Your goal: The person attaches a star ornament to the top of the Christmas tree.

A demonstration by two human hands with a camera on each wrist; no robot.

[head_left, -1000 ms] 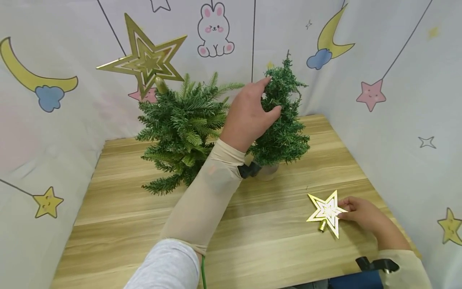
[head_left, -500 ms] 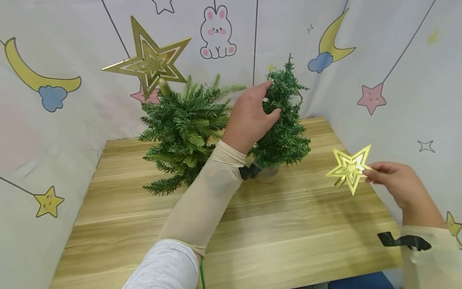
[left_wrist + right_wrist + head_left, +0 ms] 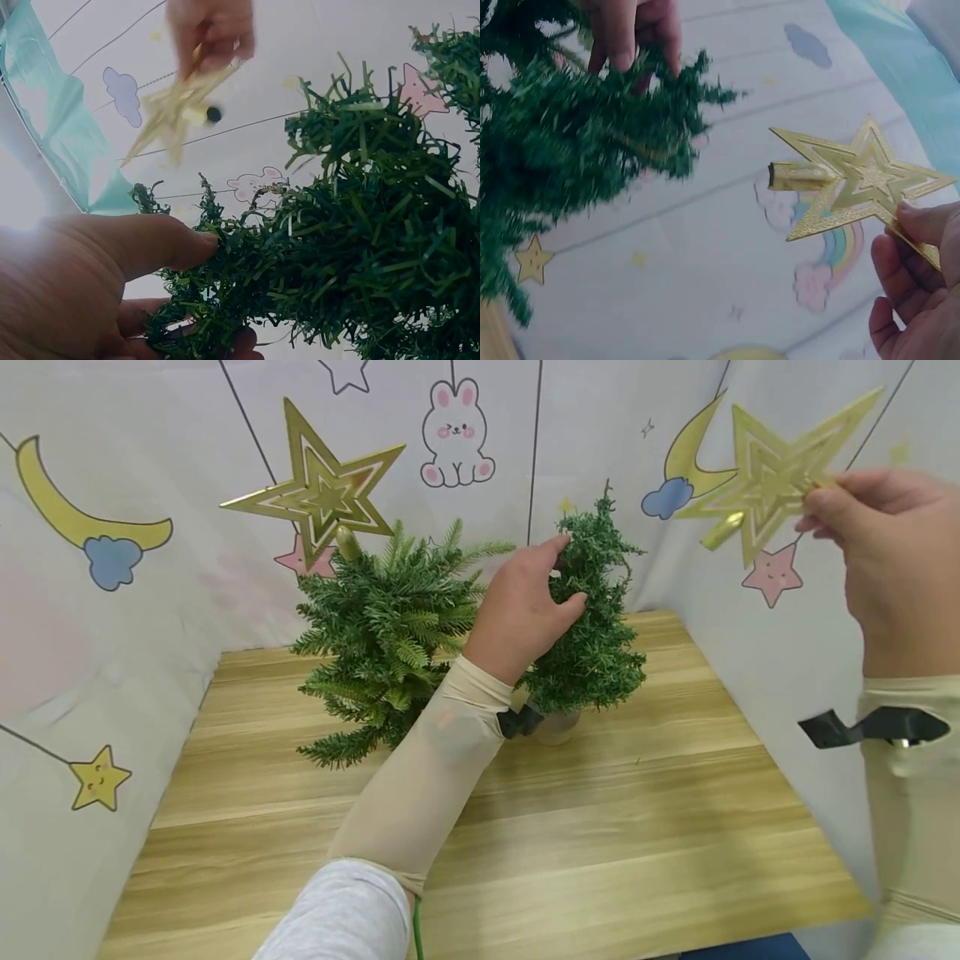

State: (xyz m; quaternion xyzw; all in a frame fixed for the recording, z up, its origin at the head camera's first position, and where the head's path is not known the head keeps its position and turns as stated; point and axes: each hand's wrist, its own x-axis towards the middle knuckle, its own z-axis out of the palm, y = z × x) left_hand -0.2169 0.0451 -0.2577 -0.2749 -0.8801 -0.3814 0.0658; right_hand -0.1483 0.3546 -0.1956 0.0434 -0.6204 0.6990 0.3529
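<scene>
My left hand [image 3: 519, 614] grips the upper part of a small artificial Christmas tree [image 3: 596, 647], thumb and fingers curled about its thin green branches; in the left wrist view the thumb [image 3: 169, 244] presses the foliage. Raised to the right, my right hand [image 3: 903, 556] pinches one point of a gold star tree topper [image 3: 776, 477]. The topper's hollow sleeve [image 3: 802, 176] points toward the tree in the right wrist view, apart from the branches. The small tree's rounded base [image 3: 558, 727] is partly hidden by the left wrist strap.
Left of my forearm stands a fuller Christmas tree [image 3: 371, 627] with a larger gold star [image 3: 326, 497] tilted on its top. Both trees are on a wooden table [image 3: 637, 835]. A white curtain [image 3: 487, 510] printed with stars, moons and a rabbit hangs behind and at the sides.
My right hand has lifted the star topper from low at the table's right side up to above the height of the small tree. The left hand keeps its hold on the tree.
</scene>
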